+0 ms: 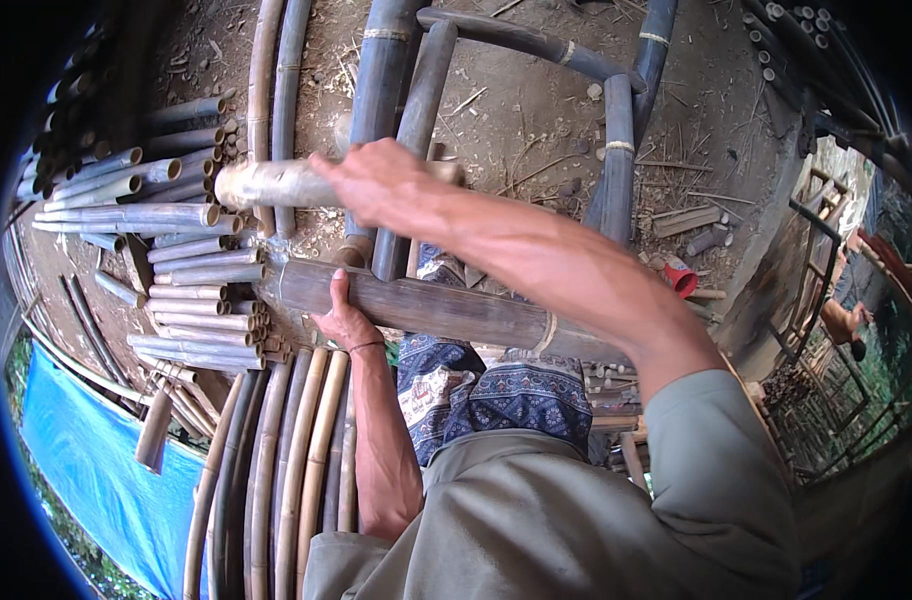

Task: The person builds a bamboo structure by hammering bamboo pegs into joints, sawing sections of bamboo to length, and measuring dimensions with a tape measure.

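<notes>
As the right hand point(381, 185) curls its fingers around a pale, thick club point(276, 185), we see a stout dark bamboo pole point(446, 308) lying across the lap, its left end below the club and apart from it. The left hand point(346, 325) clasps the pole near that end, thumb laid over the upper face, the other fingers mostly hidden from us. Beneath the pole we find blue patterned trousers point(506, 400), with a grey-green shirt point(536, 510) below them in view. Just beyond stands a dark bamboo frame point(381, 85), pale bands ringing its members; whether it touches the pole, we cannot tell. To the left, we count short cut bamboo lengths point(211, 275) by the stack, ends facing the hands, while longer bamboo poles point(296, 450) lie side by side next to the left forearm. Past them spreads a bright blue tarp point(106, 450). On the right, we spot a red container point(681, 279) near the right forearm, on a dirt floor point(536, 130) strewn with chips and splinters. Farther right, another person point(841, 320) appears at the picture's dim edge
</notes>
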Tool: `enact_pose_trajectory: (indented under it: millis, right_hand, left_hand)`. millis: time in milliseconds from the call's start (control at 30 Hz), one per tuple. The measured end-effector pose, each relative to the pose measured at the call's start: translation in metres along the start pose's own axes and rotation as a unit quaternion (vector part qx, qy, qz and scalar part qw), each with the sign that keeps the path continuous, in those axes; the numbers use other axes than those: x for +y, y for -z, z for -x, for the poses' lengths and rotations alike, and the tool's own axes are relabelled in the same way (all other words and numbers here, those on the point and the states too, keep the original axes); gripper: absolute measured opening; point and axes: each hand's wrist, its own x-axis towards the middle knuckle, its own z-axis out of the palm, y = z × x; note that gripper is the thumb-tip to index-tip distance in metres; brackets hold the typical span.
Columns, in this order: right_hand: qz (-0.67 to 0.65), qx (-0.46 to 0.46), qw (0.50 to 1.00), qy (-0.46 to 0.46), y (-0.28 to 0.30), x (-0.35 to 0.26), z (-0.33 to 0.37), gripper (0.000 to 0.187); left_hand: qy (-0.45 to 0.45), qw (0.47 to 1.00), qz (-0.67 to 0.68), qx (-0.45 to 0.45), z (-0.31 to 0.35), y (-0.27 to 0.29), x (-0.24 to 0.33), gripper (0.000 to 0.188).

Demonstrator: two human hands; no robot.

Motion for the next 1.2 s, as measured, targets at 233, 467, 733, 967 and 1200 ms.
enact_pose_trajectory:
  millis: [233,467,733,967,1200]
  right_hand:
    - [0.516,-0.004,0.823,0.236,0.003,-0.038,-0.004,0.017]
    - [-0.138,-0.085,0.976,-0.143,0.031,0.003,0.061,0.079]
    - [-0.406,0.386,0.691,-0.457,-0.096,0.002,0.375,0.068]
    - [-0.715,0.565,0.012,-0.412,-0.226,-0.046,0.461,0.052]
    - [-0.877,0.394,-0.274,-0.034,-0.174,-0.064,0.368,0.056]
  left_hand:
    - [0.063,0.996,0.065,-0.02,-0.011,0.006,-0.018,0.063]
    - [0.119,0.99,-0.001,0.078,-0.01,-0.017,-0.016,0.075]
    - [0.179,0.978,-0.016,0.107,-0.006,-0.02,-0.014,0.075]
    - [0.207,0.978,0.012,-0.002,-0.01,-0.017,-0.013,0.084]
    - [0.278,0.917,0.058,-0.279,-0.053,0.0,-0.027,0.061]
